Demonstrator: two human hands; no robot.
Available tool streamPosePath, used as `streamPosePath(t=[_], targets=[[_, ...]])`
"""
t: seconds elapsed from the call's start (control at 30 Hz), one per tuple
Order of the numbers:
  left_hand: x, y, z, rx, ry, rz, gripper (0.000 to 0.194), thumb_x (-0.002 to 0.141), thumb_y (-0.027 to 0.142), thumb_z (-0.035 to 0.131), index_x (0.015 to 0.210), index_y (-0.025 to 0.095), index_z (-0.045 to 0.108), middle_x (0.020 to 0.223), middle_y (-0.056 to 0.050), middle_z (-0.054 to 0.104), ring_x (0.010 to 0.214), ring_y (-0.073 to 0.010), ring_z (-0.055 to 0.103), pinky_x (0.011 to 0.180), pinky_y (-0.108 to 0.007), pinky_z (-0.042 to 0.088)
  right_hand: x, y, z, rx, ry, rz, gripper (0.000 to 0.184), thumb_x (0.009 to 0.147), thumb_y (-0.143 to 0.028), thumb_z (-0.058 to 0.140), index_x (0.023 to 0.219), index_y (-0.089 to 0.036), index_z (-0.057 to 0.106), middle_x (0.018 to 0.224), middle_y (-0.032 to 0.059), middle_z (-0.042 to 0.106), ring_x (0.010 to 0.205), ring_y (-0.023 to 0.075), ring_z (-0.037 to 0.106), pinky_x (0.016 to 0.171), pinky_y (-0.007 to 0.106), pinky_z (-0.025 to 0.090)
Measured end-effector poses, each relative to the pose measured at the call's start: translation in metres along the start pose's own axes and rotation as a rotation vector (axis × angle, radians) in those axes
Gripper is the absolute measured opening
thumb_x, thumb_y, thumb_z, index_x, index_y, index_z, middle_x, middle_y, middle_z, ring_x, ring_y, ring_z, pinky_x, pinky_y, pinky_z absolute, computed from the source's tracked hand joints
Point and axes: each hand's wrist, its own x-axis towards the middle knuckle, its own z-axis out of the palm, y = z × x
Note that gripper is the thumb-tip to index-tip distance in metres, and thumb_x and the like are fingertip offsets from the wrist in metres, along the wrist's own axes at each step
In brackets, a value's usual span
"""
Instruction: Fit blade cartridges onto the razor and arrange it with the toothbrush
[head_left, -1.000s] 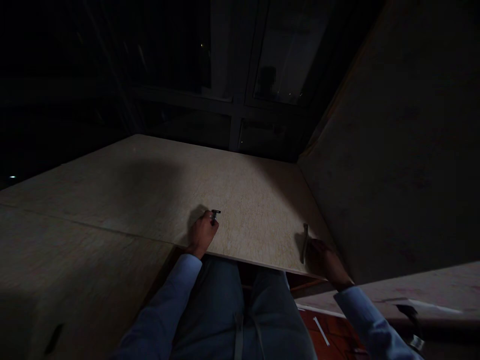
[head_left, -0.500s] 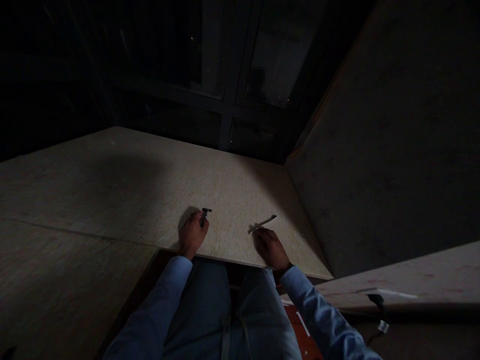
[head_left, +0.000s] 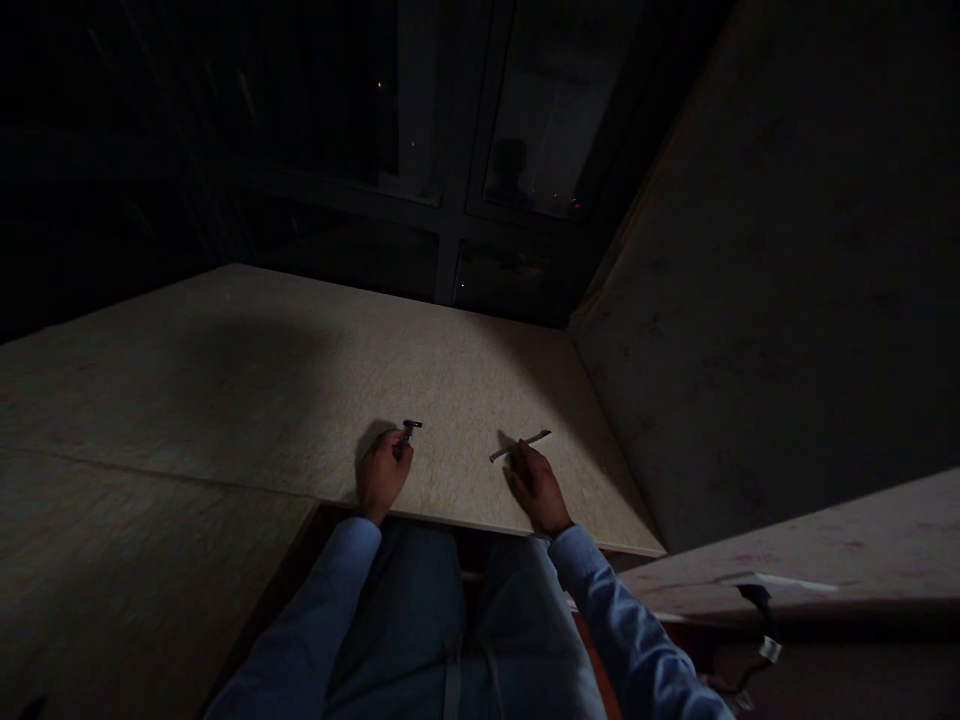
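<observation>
My left hand (head_left: 384, 474) rests at the near part of the pale tabletop (head_left: 442, 370), its fingers closed round the handle of a small razor (head_left: 411, 428). The razor's dark crosswise head points away from me; most of the handle is hidden in the fingers. To the right, my right hand (head_left: 541, 488) pinches a thin pale stick (head_left: 538, 437) with a dark far end, near its middle. The stick lies slantwise, its right end farther from me, just over or on the tabletop. Dim light hides its exact kind.
Dark window panes (head_left: 536, 120) stand behind the table. A patterned wall panel (head_left: 765, 330) closes off the right side. A second pale surface (head_left: 150, 560) adjoins at the left. My legs (head_left: 397, 620) are under the front edge, and a black cable (head_left: 763, 610) hangs at lower right.
My right hand has moved slightly up and left, its fingers now over the middle of the stick, which lies a little flatter. My left hand and the razor have hardly moved.
</observation>
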Motion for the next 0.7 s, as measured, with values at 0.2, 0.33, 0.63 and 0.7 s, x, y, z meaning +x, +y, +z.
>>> streamPosePath(t=[0.2,0.33,0.63,0.7], targets=[[-0.001,0.0,-0.001,0.011,-0.001,-0.016,0.03,0.091,0.028,0.05,0.115,0.015,0.064,0.11,-0.009,0.072,0.099,-0.0218,0.069,0.091,-0.031,0.052,0.0,0.0,0.0,-0.024,0.008,0.036,0.061,0.096,-0.044,0.053,0.146,-0.011,0.045,0.139,0.0204,0.056,0.129,0.0303,0.053,0.111,0.051,0.044],[-0.001,0.001,-0.001,0.023,0.001,-0.003,0.03,0.091,0.027,0.049,0.114,0.014,0.064,0.108,-0.01,0.073,0.097,-0.0217,0.069,0.089,-0.031,0.052,0.002,-0.005,-0.001,-0.122,-0.026,-0.068,0.056,0.098,-0.037,0.047,0.148,-0.013,0.044,0.138,0.0195,0.056,0.129,0.0298,0.053,0.11,0.049,0.045],[-0.002,0.0,0.0,0.064,0.019,0.04,0.028,0.091,0.027,0.049,0.11,0.015,0.066,0.105,-0.01,0.073,0.096,-0.0215,0.069,0.088,-0.03,0.051,0.003,-0.011,0.004,-0.311,-0.077,-0.188,0.049,0.098,-0.022,0.043,0.147,-0.017,0.048,0.146,0.0144,0.052,0.136,0.0286,0.046,0.109,0.047,0.043],[-0.001,0.0,0.001,0.073,0.024,0.043,0.028,0.09,0.026,0.05,0.109,0.014,0.067,0.103,-0.01,0.073,0.095,-0.023,0.069,0.087,-0.032,0.051,0.003,-0.008,0.005,-0.32,-0.054,-0.219,0.049,0.097,-0.02,0.045,0.146,-0.016,0.05,0.144,0.0143,0.054,0.134,0.0279,0.047,0.108,0.046,0.044]])
